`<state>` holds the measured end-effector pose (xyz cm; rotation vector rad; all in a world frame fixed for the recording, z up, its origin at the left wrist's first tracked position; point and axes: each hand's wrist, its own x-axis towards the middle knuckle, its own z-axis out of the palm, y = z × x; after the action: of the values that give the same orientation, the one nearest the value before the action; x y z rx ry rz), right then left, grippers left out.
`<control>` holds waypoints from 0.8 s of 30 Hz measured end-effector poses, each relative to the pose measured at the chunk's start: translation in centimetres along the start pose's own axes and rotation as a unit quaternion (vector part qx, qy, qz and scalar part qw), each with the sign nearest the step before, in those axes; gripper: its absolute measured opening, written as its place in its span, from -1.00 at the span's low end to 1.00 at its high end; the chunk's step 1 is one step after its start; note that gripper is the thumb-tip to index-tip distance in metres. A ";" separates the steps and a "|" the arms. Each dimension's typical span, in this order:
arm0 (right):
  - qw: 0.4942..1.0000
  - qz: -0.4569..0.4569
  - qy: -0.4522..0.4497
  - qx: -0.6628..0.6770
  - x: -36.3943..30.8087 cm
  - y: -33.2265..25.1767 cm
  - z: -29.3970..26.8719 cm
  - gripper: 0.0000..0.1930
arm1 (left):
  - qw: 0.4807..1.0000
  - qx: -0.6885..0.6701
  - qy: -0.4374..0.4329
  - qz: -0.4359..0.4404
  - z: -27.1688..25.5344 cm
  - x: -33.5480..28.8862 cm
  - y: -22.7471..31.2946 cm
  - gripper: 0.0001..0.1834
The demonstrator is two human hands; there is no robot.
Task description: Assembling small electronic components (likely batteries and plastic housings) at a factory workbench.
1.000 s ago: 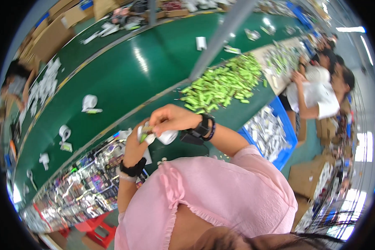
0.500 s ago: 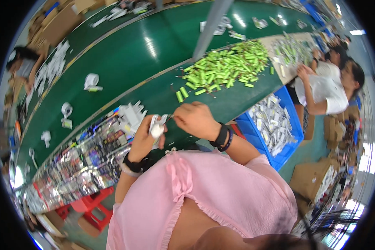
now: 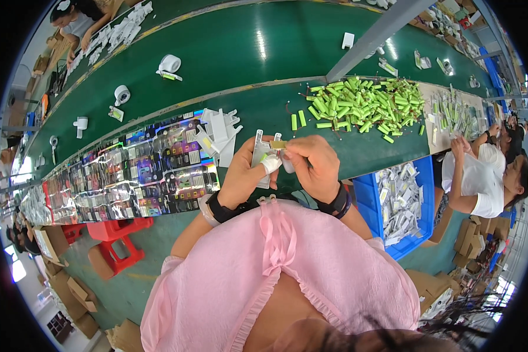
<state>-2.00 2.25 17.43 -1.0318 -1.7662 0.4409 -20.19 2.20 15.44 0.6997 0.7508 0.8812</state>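
My left hand (image 3: pixel 244 175) is closed around a white plastic casing (image 3: pixel 257 151), its thumb covered in a white wrap. Close beside it, my right hand (image 3: pixel 318 166) pinches a small flat yellowish-brown piece (image 3: pixel 277 144) over the casing's upper end. The fingers partly hide where the piece and the casing meet. Just beyond my hands lie two loose green cylindrical batteries (image 3: pixel 298 120), near a large heap of green batteries with thin wires (image 3: pixel 364 105). A stack of white plastic parts (image 3: pixel 220 134) lies to the left of my left hand.
Printed shiny sheets (image 3: pixel 129 170) cover the bench at left. A blue bin (image 3: pixel 365 193) of white parts stands at right, near seated co-workers (image 3: pixel 481 173). A grey post (image 3: pixel 375 41) rises beyond the heap. White devices (image 3: pixel 169 64) sit on the green belt; a red stool (image 3: pixel 120 232) stands at left.
My view has shifted, so the bench sits differently in the picture. My hands have come closer together over the white casing, and the yellowish-brown piece now shows plainly in my right fingers.
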 end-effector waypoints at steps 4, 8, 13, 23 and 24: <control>0.999 -0.027 -0.016 0.009 0.0 -0.2 0.4 -0.81 | 0.997 0.062 0.013 0.034 0.4 -0.7 0.4 -0.58; 1.000 -0.022 -0.013 0.007 0.0 -0.7 0.7 -0.79 | 0.996 0.083 0.012 0.039 0.5 -1.1 0.8 -0.54; 1.000 -0.024 -0.006 0.005 0.0 -0.8 0.8 -0.75 | 0.987 0.153 -0.007 0.044 0.8 -1.7 1.7 -0.54; 0.997 -0.075 0.021 -0.023 0.1 -1.0 1.2 -0.71 | 0.975 0.177 -0.067 0.120 0.0 -2.0 2.2 -0.51; 0.996 -0.076 0.024 -0.029 0.1 -1.1 1.2 -0.70 | 0.975 0.176 -0.067 0.120 0.1 -2.0 2.1 -0.51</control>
<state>-3.53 1.89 17.71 -0.9322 -1.8095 0.2694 -21.88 1.39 17.74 1.1735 0.7182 0.9182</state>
